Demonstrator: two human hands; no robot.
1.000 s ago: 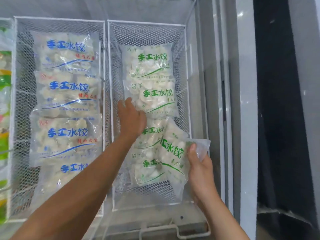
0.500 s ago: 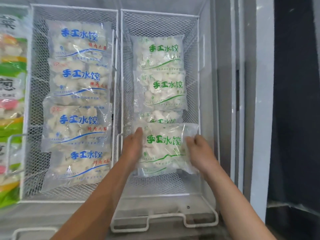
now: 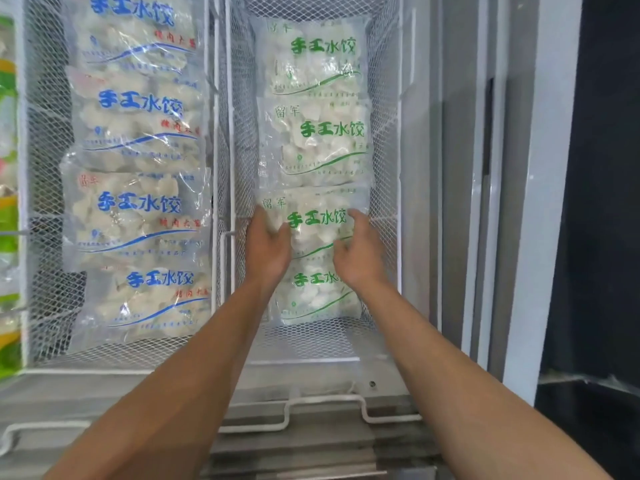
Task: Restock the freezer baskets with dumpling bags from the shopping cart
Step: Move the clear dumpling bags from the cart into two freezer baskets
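The freezer (image 3: 426, 188) occupies most of the view, with a grey frame on its right side and a dark area beyond. Two white wire-mesh baskets sit side by side inside it.

The left basket (image 3: 45, 188) contains four dumpling bags with blue lettering, arranged in one overlapping column: first blue bag (image 3: 138, 32) at the far end, second blue bag (image 3: 138, 116) below it, third blue bag (image 3: 136, 216), and fourth blue bag (image 3: 149, 299) nearest the viewer.

The right basket (image 3: 388, 237) contains four dumpling bags with green lettering, also in one overlapping column: first green bag (image 3: 311, 57) at the far end, second green bag (image 3: 318, 143), third green bag (image 3: 311, 220), and fourth green bag (image 3: 315, 292) nearest the viewer. The third green bag overlaps the top edge of the fourth.

Two white wire handles (image 3: 287, 414) run along the near edge of the freezer. Coloured packages (image 3: 7, 216) are partly visible at the far left; their count cannot be determined.

Both hands are in the right basket, on the third green bag. The left hand (image 3: 266, 247) grips its left edge, fingers curled round it. The right hand (image 3: 360, 251) grips its right edge, thumb on the bag's face.
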